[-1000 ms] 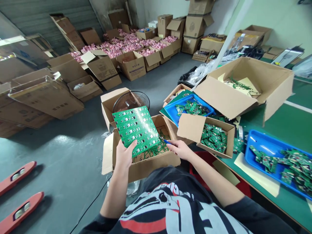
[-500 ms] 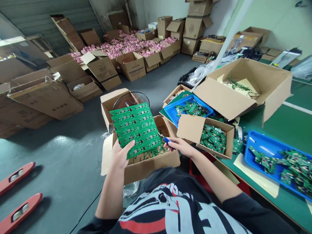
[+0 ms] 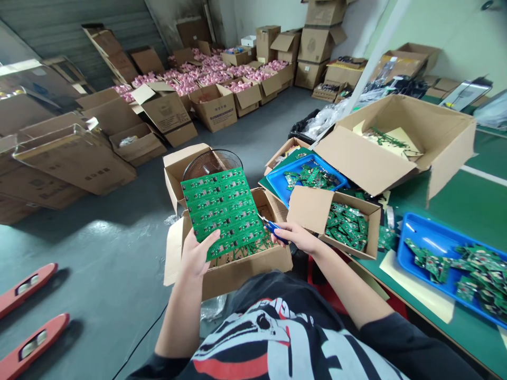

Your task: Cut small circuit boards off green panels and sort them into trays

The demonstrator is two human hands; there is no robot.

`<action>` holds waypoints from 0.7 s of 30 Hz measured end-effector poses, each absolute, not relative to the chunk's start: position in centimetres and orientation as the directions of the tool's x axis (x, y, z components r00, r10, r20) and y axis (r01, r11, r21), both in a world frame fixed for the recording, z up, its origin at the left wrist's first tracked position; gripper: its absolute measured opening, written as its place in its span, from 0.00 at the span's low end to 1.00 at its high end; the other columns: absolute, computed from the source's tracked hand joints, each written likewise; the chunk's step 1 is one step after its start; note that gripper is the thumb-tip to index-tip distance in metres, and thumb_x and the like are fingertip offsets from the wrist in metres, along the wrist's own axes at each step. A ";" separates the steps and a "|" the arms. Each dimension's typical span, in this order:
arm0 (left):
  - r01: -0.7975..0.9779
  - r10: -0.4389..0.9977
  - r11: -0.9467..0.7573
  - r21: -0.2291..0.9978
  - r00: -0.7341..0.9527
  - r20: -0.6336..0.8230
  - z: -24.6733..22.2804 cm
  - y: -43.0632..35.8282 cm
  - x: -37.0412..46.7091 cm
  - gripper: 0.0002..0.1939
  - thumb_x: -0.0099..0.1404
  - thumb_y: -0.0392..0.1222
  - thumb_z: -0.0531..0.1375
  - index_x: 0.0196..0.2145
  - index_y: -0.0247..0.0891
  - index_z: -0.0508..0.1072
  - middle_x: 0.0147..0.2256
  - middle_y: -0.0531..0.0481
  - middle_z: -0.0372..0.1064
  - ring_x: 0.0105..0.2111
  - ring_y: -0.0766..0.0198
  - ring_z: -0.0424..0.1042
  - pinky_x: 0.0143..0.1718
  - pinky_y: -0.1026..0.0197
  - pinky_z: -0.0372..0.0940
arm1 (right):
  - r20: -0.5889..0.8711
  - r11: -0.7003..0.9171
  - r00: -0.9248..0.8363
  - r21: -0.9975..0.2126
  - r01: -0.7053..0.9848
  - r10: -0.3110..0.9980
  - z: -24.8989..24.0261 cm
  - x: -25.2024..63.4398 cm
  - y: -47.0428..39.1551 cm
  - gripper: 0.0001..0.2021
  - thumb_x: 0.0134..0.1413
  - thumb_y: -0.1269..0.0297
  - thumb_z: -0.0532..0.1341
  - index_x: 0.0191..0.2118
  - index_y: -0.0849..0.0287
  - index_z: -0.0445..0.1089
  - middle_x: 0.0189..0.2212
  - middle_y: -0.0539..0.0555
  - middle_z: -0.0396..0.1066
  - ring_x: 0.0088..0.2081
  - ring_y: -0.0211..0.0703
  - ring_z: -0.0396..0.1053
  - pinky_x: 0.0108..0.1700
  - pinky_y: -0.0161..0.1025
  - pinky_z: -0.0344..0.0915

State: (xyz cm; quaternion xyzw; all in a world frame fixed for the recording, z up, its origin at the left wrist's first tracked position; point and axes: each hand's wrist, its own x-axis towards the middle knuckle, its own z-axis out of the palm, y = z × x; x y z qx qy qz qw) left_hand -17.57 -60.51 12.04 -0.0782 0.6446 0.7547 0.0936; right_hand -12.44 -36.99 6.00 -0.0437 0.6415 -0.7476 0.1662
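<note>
My left hand (image 3: 199, 250) grips a green circuit board panel (image 3: 222, 211) by its lower left corner, thumb on top. Rows of small components cover the panel, which is tilted above an open cardboard box (image 3: 247, 270). Blue-handled cutting pliers (image 3: 274, 228) are held in my right hand (image 3: 295, 236), with their tip at the panel's right edge. Whether the jaws touch the board I cannot tell. Thin green board strips (image 3: 255, 247) lie in the box beneath the panel.
Right of me, a green table (image 3: 481, 343) bears a small carton of cut boards (image 3: 348, 226), a blue tray (image 3: 415, 224), another blue tray (image 3: 283, 177) and a large open carton (image 3: 368, 163). A round wire guard (image 3: 233, 157) stands behind the panel. Red pallet-truck forks (image 3: 34, 345) lie left.
The panel has shifted slightly to the right in my left hand. The pliers' blue handles appear spread wider, and my right hand has moved slightly right.
</note>
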 end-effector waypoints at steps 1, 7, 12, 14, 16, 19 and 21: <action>-0.238 0.039 -0.153 0.959 -0.971 -0.235 12.0 -60.5 -17.6 0.27 0.39 0.40 0.70 0.39 0.36 0.69 0.36 0.46 0.74 0.36 0.53 0.73 0.36 0.52 0.69 | -0.156 -0.117 -0.943 -0.973 0.197 -0.295 5.9 -12.5 -37.0 0.21 0.48 0.46 0.57 0.25 0.63 0.66 0.22 0.50 0.63 0.21 0.31 0.57 0.24 0.32 0.56; -0.194 -0.009 -0.071 0.978 -0.981 -0.195 11.4 -60.6 -18.1 0.27 0.40 0.40 0.69 0.40 0.34 0.69 0.37 0.45 0.73 0.36 0.54 0.72 0.38 0.53 0.67 | -0.212 0.087 -0.974 -0.975 0.204 -0.085 5.0 -12.8 -38.2 0.22 0.49 0.47 0.55 0.38 0.63 0.70 0.20 0.49 0.62 0.20 0.33 0.56 0.22 0.33 0.53; -0.088 -0.080 0.169 0.982 -0.994 -0.075 11.1 -60.4 -18.2 0.21 0.40 0.39 0.68 0.35 0.33 0.72 0.34 0.45 0.74 0.37 0.53 0.72 0.39 0.55 0.66 | -0.137 0.300 -0.991 -0.945 0.131 0.000 4.4 -12.9 -38.9 0.19 0.50 0.51 0.55 0.38 0.60 0.71 0.22 0.51 0.66 0.27 0.40 0.62 0.28 0.35 0.56; -0.102 -0.087 0.150 0.983 -0.992 -0.090 11.2 -60.3 -18.1 0.21 0.40 0.40 0.68 0.35 0.33 0.72 0.34 0.45 0.74 0.36 0.54 0.72 0.39 0.55 0.66 | -0.167 0.249 -0.986 -0.955 0.161 -0.003 4.2 -13.0 -38.7 0.20 0.50 0.50 0.56 0.41 0.60 0.71 0.24 0.52 0.68 0.26 0.39 0.63 0.27 0.35 0.57; -0.151 -0.062 0.036 0.988 -0.987 -0.149 11.5 -60.4 -18.0 0.23 0.40 0.40 0.69 0.37 0.35 0.71 0.35 0.46 0.74 0.35 0.55 0.72 0.38 0.54 0.67 | -0.214 0.112 -0.975 -0.972 0.205 -0.069 4.1 -13.1 -38.4 0.23 0.48 0.49 0.57 0.45 0.61 0.68 0.26 0.52 0.68 0.25 0.37 0.63 0.26 0.34 0.58; -0.212 0.012 -0.081 0.974 -0.977 -0.212 11.9 -60.6 -17.7 0.26 0.39 0.40 0.69 0.39 0.36 0.70 0.35 0.47 0.74 0.35 0.55 0.73 0.38 0.52 0.68 | -0.202 -0.076 -0.962 -0.973 0.219 -0.186 4.6 -13.3 -37.8 0.24 0.46 0.47 0.58 0.43 0.61 0.68 0.29 0.53 0.69 0.24 0.34 0.63 0.26 0.33 0.58; -0.214 0.061 -0.076 0.974 -0.976 -0.210 12.2 -60.6 -17.6 0.26 0.40 0.40 0.70 0.39 0.35 0.70 0.36 0.45 0.73 0.36 0.54 0.72 0.38 0.53 0.68 | -0.162 -0.134 -0.966 -0.972 0.191 -0.203 5.1 -13.6 -37.5 0.21 0.46 0.46 0.57 0.36 0.61 0.69 0.30 0.53 0.68 0.25 0.34 0.63 0.26 0.33 0.58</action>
